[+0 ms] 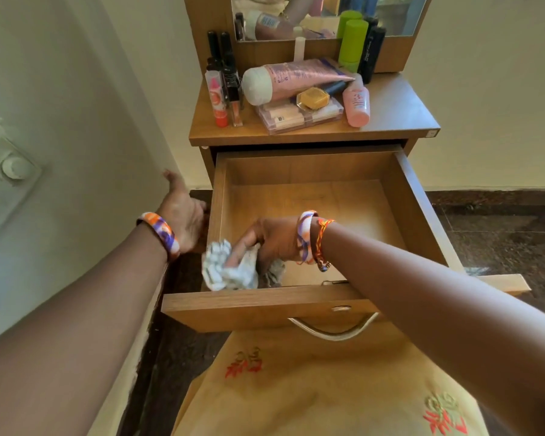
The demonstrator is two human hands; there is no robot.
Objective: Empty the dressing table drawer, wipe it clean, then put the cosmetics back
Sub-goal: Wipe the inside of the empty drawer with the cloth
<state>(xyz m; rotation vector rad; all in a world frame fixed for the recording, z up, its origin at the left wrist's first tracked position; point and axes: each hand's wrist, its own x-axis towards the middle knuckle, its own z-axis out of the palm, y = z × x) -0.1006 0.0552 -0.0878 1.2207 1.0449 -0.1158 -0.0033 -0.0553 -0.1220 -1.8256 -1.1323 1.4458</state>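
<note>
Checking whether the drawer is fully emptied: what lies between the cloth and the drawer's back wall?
Nothing: in the head view, the drawer floor is bare wood from the cloth, gripped by the right hand, to the back wall.

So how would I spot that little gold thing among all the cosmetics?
Start at the dressing table top above the open drawer. A big pink tube lies across a clear flat case there. The gold jar sits on that case, just in front of the tube: small, faceted, and the only amber-gold piece.
</note>
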